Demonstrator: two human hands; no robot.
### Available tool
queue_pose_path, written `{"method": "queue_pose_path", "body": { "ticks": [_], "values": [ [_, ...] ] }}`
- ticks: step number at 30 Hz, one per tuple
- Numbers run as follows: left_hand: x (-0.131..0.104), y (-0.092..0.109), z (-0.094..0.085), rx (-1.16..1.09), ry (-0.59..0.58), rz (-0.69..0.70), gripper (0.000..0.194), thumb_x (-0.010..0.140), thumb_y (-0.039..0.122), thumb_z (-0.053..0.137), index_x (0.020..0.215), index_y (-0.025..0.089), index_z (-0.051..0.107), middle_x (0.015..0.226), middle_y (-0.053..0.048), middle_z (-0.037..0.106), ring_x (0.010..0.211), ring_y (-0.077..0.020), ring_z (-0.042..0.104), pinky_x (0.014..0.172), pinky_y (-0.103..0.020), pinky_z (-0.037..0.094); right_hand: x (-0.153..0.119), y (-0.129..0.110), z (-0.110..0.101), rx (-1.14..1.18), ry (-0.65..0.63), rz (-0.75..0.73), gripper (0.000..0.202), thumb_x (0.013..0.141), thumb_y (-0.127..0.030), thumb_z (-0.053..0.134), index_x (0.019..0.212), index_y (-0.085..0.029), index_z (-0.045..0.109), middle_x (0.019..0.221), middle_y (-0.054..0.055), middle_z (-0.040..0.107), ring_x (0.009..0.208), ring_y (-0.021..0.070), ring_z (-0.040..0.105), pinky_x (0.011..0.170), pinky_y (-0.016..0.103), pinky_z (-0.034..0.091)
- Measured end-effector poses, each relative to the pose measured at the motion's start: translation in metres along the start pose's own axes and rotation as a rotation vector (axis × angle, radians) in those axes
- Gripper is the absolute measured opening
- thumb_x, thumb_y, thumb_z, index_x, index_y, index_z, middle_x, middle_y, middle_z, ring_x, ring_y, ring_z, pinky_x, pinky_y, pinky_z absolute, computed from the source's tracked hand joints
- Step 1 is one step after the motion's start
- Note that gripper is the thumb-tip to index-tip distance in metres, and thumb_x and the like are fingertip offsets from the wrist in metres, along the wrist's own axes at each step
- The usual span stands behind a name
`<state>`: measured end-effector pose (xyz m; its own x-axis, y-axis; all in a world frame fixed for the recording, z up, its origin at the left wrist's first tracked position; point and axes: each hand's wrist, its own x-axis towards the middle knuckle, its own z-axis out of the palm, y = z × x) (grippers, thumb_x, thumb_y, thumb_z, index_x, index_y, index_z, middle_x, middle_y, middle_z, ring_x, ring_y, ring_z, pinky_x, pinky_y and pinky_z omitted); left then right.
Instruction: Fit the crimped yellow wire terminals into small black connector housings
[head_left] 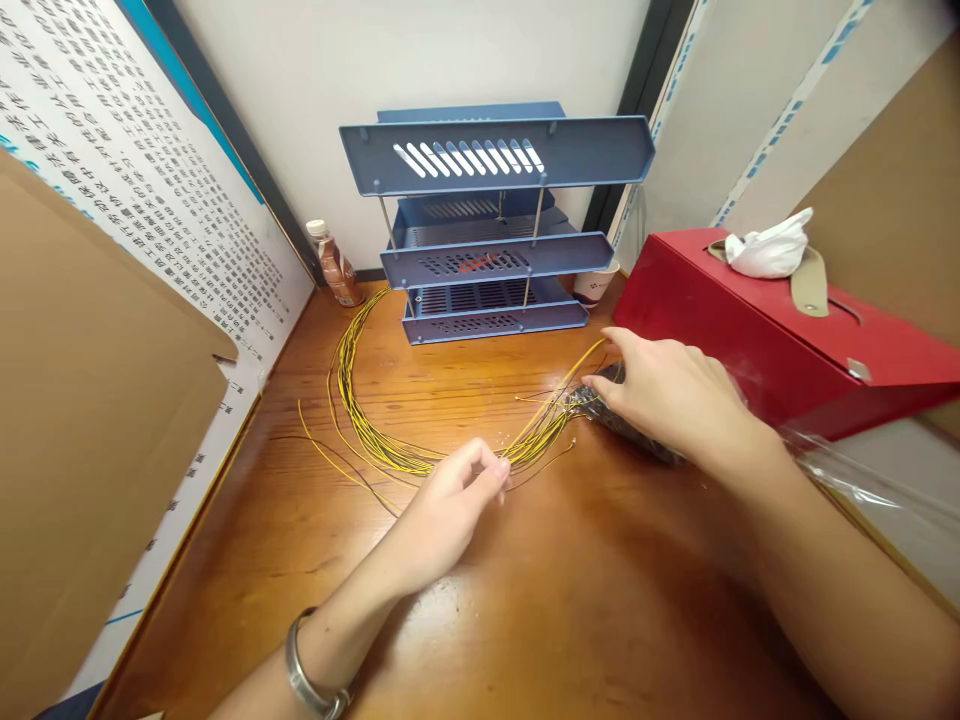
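A bundle of thin yellow and dark wires (349,395) lies in a wide loop on the wooden table. My left hand (457,500) is closed in a pinch on a yellow wire at the loop's near side. From there a yellow wire (559,390) runs up to the right, fairly straight, to the fingertips of my right hand (667,390), which has hold of it. The right thumb sits slightly apart from the index fingertip. Beneath the right hand is a dark bundle in clear plastic (626,425), partly hidden, where the wires gather. Loose wire ends (319,440) stick out at the left.
A blue three-tier tray rack (495,255) stands at the back. Left of it is a brown drink bottle (335,265); a paper cup (595,285) is at its right. A red box with tissue (675,290) borders the right side, cardboard (90,420) the left.
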<state>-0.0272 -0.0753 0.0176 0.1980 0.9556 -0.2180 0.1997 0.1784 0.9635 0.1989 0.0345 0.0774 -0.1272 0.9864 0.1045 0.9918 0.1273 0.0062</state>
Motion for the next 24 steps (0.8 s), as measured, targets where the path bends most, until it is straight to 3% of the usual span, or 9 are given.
{"method": "queue_pose_path", "body": {
  "ticks": [4, 7, 9, 11, 13, 16, 18, 21, 24],
  "values": [
    [-0.001, 0.000, 0.000, -0.012, 0.028, 0.020, 0.033, 0.102, 0.045, 0.050, 0.082, 0.018, 0.050, 0.082, 0.000, 0.057, 0.078, -0.0140, 0.045, 0.077, -0.030, 0.034, -0.005, 0.000, -0.001, 0.145, -0.026, -0.133, 0.066, 0.090, -0.033, 0.062, 0.153, -0.026, 0.045, 0.102, 0.009, 0.078, 0.098, 0.0342, 0.071, 0.077, 0.042, 0.053],
    [-0.001, 0.003, 0.000, -0.049, 0.016, 0.044, 0.033, 0.102, 0.044, 0.051, 0.081, 0.018, 0.050, 0.081, 0.000, 0.057, 0.080, -0.0141, 0.047, 0.078, -0.030, 0.035, -0.009, -0.004, 0.004, 0.357, -0.174, -0.321, 0.075, 0.089, -0.021, 0.059, 0.159, -0.031, 0.035, 0.101, 0.001, 0.079, 0.095, 0.0259, 0.073, 0.084, 0.038, 0.055],
    [-0.002, 0.005, -0.001, -0.099, -0.014, 0.072, 0.033, 0.102, 0.044, 0.053, 0.080, 0.018, 0.050, 0.080, 0.000, 0.057, 0.079, -0.0137, 0.048, 0.078, -0.030, 0.035, -0.008, -0.008, 0.009, 0.443, -0.235, -0.398, 0.070, 0.090, -0.018, 0.058, 0.157, -0.029, 0.039, 0.108, 0.002, 0.078, 0.097, 0.0237, 0.073, 0.089, 0.037, 0.055],
    [-0.005, 0.007, -0.002, -0.151, -0.070, 0.123, 0.033, 0.101, 0.043, 0.054, 0.080, 0.018, 0.050, 0.079, 0.000, 0.057, 0.077, -0.0131, 0.048, 0.076, -0.029, 0.036, -0.006, -0.011, 0.013, 0.470, -0.169, -0.389, 0.053, 0.091, -0.019, 0.057, 0.144, -0.024, 0.057, 0.114, 0.005, 0.077, 0.101, 0.0248, 0.072, 0.091, 0.038, 0.054],
    [-0.008, 0.009, -0.003, -0.184, -0.160, 0.170, 0.033, 0.101, 0.042, 0.056, 0.079, 0.018, 0.051, 0.077, 0.000, 0.057, 0.075, -0.0128, 0.048, 0.074, -0.029, 0.036, -0.003, -0.011, 0.012, 0.530, -0.023, -0.350, 0.037, 0.093, -0.023, 0.058, 0.129, -0.022, 0.068, 0.108, 0.006, 0.077, 0.090, 0.0233, 0.073, 0.087, 0.037, 0.055],
    [-0.014, 0.012, -0.003, -0.214, -0.321, 0.169, 0.032, 0.099, 0.040, 0.059, 0.078, 0.018, 0.052, 0.074, 0.000, 0.057, 0.070, -0.0122, 0.048, 0.069, -0.028, 0.037, 0.002, -0.006, 0.002, 0.695, 0.209, -0.332, 0.034, 0.094, -0.028, 0.060, 0.127, -0.023, 0.069, 0.093, 0.003, 0.076, 0.064, 0.0160, 0.066, 0.073, 0.033, 0.054],
    [-0.016, 0.012, -0.002, -0.228, -0.380, 0.158, 0.031, 0.098, 0.039, 0.061, 0.078, 0.018, 0.051, 0.072, 0.001, 0.056, 0.067, -0.0115, 0.047, 0.066, -0.028, 0.037, 0.006, 0.001, -0.005, 0.743, 0.345, -0.309, 0.036, 0.095, -0.030, 0.061, 0.129, -0.023, 0.068, 0.090, 0.003, 0.075, 0.061, 0.0153, 0.064, 0.068, 0.032, 0.053],
    [-0.016, 0.013, -0.001, -0.185, -0.323, 0.157, 0.031, 0.098, 0.039, 0.060, 0.078, 0.018, 0.052, 0.074, 0.000, 0.057, 0.069, -0.0115, 0.048, 0.068, -0.027, 0.037, 0.014, 0.013, -0.006, 0.666, 0.418, -0.215, 0.040, 0.095, -0.035, 0.059, 0.132, -0.023, 0.066, 0.084, 0.004, 0.073, 0.064, 0.0184, 0.065, 0.068, 0.034, 0.052],
    [-0.012, 0.012, 0.001, -0.113, -0.181, 0.128, 0.031, 0.100, 0.041, 0.057, 0.080, 0.017, 0.053, 0.078, 0.000, 0.059, 0.072, -0.0115, 0.048, 0.071, -0.028, 0.037, 0.020, 0.023, 0.006, 0.395, 0.302, -0.104, 0.040, 0.094, -0.034, 0.057, 0.128, -0.017, 0.069, 0.090, 0.011, 0.075, 0.074, 0.0260, 0.068, 0.073, 0.041, 0.052]
  ]
}}
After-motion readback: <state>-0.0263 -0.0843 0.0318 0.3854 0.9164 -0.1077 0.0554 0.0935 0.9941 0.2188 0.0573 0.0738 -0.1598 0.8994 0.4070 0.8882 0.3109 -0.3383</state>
